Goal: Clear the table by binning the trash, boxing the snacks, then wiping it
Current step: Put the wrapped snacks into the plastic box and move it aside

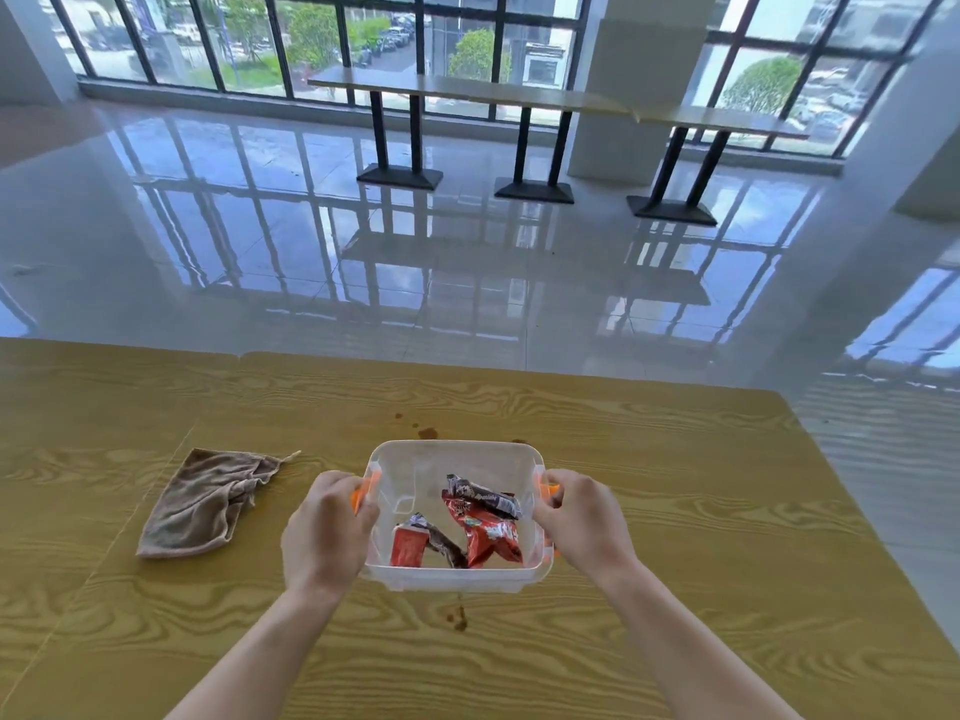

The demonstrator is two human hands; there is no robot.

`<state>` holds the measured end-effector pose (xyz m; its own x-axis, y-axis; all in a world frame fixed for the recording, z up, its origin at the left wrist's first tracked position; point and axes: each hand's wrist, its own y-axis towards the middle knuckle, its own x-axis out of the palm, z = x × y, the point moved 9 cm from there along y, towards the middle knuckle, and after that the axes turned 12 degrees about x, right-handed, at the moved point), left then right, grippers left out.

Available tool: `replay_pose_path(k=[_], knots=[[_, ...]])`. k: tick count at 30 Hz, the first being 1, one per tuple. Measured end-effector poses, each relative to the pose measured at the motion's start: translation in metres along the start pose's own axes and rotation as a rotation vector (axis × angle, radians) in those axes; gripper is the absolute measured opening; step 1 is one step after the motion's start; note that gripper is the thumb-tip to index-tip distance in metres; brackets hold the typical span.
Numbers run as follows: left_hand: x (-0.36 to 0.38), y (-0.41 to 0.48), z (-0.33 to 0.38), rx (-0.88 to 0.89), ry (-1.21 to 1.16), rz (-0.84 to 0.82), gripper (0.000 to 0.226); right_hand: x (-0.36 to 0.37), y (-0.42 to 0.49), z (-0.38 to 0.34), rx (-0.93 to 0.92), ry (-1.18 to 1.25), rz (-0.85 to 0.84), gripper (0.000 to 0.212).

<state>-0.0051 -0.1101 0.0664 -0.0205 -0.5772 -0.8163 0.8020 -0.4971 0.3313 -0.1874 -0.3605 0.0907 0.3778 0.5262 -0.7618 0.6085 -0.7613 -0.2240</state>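
A clear plastic box [454, 452] with orange side latches sits in the middle of the wooden table [701, 511]. Inside lie several snack packets [483, 522], red and brown ones. My left hand [327, 532] grips the box's left side at the orange latch. On the opposite side my right hand [584, 519] holds the right latch. A crumpled brown cloth [202, 504] lies flat on the table to the left of the box. Small brown stains [427, 432] mark the table just behind the box, and another stain [460, 618] sits in front of it.
The table's far edge runs across the middle of the view, with shiny tiled floor [467, 241] beyond. Long counter tables [545, 98] on black legs stand by the windows at the back. A white pillar [623, 85] rises behind them.
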Motion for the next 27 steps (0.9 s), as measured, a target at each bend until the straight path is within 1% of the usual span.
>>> replay_pose_path(k=[6, 10, 17, 18, 21, 27], knots=[[0.029, 0.026, 0.054, 0.089, -0.067, -0.1, 0.016, -0.039, 0.0, 0.04, 0.122, -0.002, 0.083, 0.011], [0.049, 0.039, 0.097, 0.171, -0.09, -0.155, 0.009, -0.067, 0.0, 0.069, 0.183, 0.002, 0.144, 0.009], [0.094, 0.06, 0.163, 0.255, -0.096, -0.192, 0.009, -0.112, 0.02, 0.12, 0.256, 0.018, 0.209, 0.008], [0.101, 0.063, 0.171, 0.26, -0.092, -0.195, 0.013, -0.119, 0.025, 0.127, 0.262, 0.016, 0.214, 0.008], [0.128, 0.073, 0.199, 0.263, -0.085, -0.212, 0.032, -0.14, 0.044, 0.148, 0.286, -0.01, 0.226, 0.006], [0.185, 0.091, 0.263, 0.263, -0.123, -0.257, 0.037, -0.188, 0.09, 0.196, 0.31, -0.065, 0.239, 0.012]])
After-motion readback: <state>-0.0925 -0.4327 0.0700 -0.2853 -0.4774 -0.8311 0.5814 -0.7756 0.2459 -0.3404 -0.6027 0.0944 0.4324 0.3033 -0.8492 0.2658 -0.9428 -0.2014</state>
